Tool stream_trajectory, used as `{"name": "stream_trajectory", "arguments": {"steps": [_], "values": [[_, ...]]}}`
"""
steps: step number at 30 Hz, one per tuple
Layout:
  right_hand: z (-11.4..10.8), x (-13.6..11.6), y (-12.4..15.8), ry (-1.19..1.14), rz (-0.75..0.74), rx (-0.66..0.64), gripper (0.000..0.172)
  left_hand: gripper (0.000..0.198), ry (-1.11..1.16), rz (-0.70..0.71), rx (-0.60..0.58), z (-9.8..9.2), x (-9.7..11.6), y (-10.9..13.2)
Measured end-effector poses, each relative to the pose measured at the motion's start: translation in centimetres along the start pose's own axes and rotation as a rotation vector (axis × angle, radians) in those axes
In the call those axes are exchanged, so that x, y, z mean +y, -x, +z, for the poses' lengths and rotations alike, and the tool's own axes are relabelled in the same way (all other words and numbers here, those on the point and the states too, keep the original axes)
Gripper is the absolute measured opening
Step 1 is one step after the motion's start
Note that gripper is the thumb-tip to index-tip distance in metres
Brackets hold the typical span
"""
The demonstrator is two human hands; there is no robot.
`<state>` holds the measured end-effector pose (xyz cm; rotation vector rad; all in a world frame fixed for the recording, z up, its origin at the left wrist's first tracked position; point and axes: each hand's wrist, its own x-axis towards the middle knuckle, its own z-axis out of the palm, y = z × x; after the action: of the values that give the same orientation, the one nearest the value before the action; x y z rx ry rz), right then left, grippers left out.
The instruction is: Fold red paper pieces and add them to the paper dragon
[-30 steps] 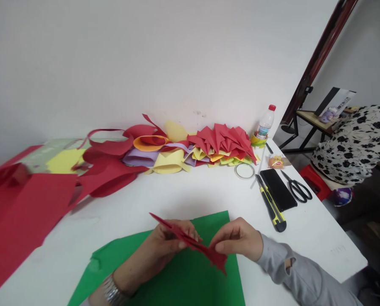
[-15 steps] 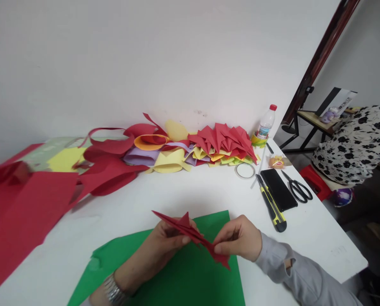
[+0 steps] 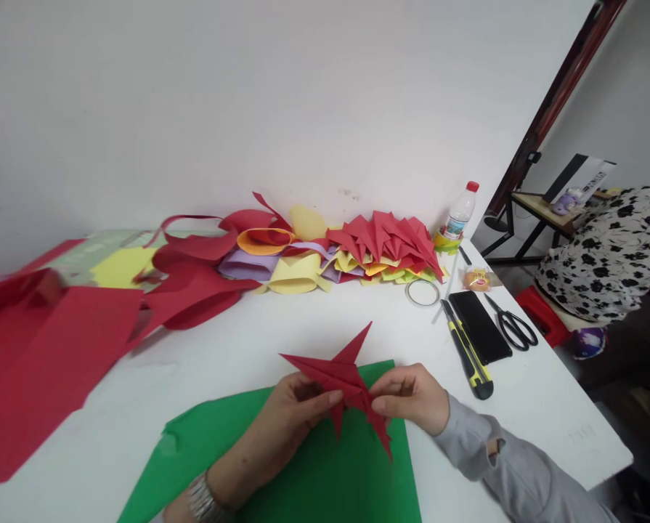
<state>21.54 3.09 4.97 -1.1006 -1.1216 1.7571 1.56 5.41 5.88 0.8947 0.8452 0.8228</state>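
A folded red paper star (image 3: 342,374) with long pointed arms is held up between both hands, its broad face turned toward me. My left hand (image 3: 297,407) pinches it from the left, thumb on the front and fingers behind. On the other side my right hand (image 3: 412,399) grips its right edge between thumb and fingers. Beneath them a large sheet of green paper (image 3: 221,428) lies on the white table (image 3: 281,327), its left corner torn or creased.
Red paper sheets (image 3: 46,370) cover the left side. Along the wall lie curled coloured papers and a pile of folded red paper pieces (image 3: 384,236). At right are a tape roll (image 3: 423,293), utility knife (image 3: 469,352), black phone (image 3: 480,327), scissors (image 3: 513,323) and bottle (image 3: 458,218). A person in floral clothing (image 3: 608,254) is beyond.
The red paper star has turned from nearly edge-on to face me, so more of its points show. Both hands still hold it, and my left hand has shifted slightly right.
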Motion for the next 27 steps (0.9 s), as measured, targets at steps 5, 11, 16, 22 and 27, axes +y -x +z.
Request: {"name": "stream_trajectory", "arguments": {"steps": [5, 11, 16, 22, 27], "values": [[0.7, 0.4, 0.1, 0.003, -0.08, 0.049, 0.046, 0.018, -0.033, 0.016, 0.04, 1.0, -0.5, 0.4], [1.2, 0.4, 0.5, 0.232, -0.142, 0.141, 0.036, 0.021, -0.046, 0.01, 0.067, 2.3, -1.2, 1.4], [1.3, 0.0, 0.9, 0.381, -0.177, 0.207, 0.035, 0.023, 0.023, -0.003, 0.082, 2.8, -1.2, 1.8], [1.3, 0.1, 1.0, 0.35, -0.199, 0.126, 0.04, 0.016, -0.031, 0.087, 0.038, 3.0, -1.1, 1.7], [1.0, 0.5, 0.9, 0.385, -0.216, 0.057, 0.05, 0.017, 0.019, 0.09, 0.07, 3.0, -1.5, 1.7]]}}
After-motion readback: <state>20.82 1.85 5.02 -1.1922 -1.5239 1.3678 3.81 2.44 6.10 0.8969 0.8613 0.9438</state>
